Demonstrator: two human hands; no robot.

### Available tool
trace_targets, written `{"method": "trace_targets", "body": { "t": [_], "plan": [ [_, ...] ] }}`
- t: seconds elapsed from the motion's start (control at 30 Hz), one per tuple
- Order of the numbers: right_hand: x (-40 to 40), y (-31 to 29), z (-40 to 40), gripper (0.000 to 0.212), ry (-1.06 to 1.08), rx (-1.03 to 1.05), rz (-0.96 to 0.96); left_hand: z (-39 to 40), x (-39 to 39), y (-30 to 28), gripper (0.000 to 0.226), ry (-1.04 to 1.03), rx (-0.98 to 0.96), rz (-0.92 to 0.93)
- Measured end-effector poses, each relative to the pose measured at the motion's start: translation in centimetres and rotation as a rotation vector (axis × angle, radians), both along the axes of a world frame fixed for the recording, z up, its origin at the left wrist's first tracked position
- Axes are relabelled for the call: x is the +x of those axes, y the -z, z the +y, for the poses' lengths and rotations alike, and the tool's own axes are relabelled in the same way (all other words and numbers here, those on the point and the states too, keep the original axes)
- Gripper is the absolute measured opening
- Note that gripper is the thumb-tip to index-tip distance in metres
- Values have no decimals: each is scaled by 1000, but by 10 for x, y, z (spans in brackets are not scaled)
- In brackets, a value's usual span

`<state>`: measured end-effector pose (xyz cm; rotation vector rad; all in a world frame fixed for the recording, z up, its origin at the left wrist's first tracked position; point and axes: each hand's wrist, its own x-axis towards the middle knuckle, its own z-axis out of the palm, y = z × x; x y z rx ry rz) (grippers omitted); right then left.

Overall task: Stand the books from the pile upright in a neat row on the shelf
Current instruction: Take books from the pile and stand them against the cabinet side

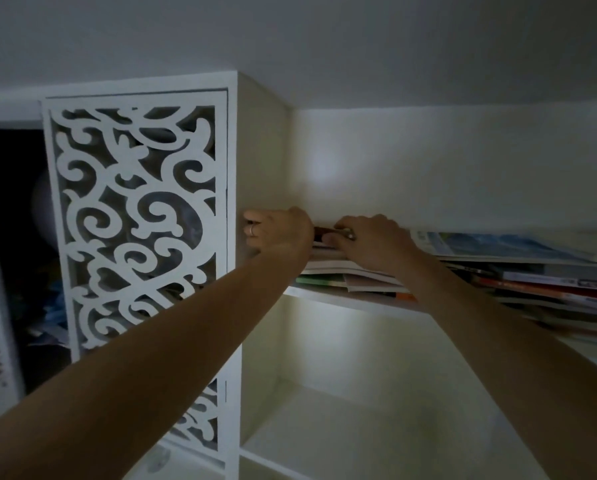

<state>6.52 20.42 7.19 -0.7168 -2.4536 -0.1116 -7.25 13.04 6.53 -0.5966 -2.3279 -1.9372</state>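
A pile of books and magazines (518,271) lies flat on the upper shelf (352,298), seen from below. Its top item shows a blue cover (497,244). Both arms reach up to the pile's left end. My left hand (279,233), a ring on one finger, rests at the left end of the pile against the cabinet side wall, fingers curled. My right hand (369,240) grips the edge of a dark book (328,233) on top of the pile. Whether the left hand holds that same book is hidden by its back.
A white cabinet door with cut-out scrollwork (137,220) stands just left of the shelf. Below the upper shelf lies an open white compartment (376,410). A dark opening with unclear contents (16,254) sits at far left. The ceiling is close above.
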Motion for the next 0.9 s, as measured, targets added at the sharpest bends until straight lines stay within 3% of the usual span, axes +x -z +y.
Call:
{"method": "trace_targets", "body": {
  "t": [0.07,0.13,0.2,0.27,0.33,0.43,0.5,0.57,0.67,0.7,0.8,0.83,0.9],
  "plan": [
    [-1,1,-3,47,15,-25,93,-3,12,-5,68,45,293,-75],
    [-2,3,-8,48,41,-59,182,-1,20,-16,68,78,428,-141],
    [0,6,-11,49,44,-63,264,3,26,-25,65,108,340,-138],
    [1,9,-14,46,50,-18,310,9,25,-25,52,75,95,-85],
    [2,13,-16,37,60,21,380,9,32,-23,51,72,-17,54],
    [-6,18,-29,27,50,12,510,6,40,-28,65,41,7,225],
    [-16,21,-39,28,50,48,547,7,35,-35,71,182,78,94],
    [-23,22,-47,30,14,36,548,10,21,-38,61,367,220,-130],
    [-21,21,-54,27,-200,-109,438,4,-4,-30,38,420,332,-148],
    [-18,22,-55,40,-207,-111,378,0,-7,-29,34,411,362,-91],
    [-12,32,-52,110,-7,-66,248,-12,-8,-35,36,379,488,240],
    [-11,35,-51,124,58,-62,180,-16,-7,-40,40,380,506,381],
    [-12,40,-48,131,178,37,-20,-21,-12,-47,49,392,472,663]
  ]
}}
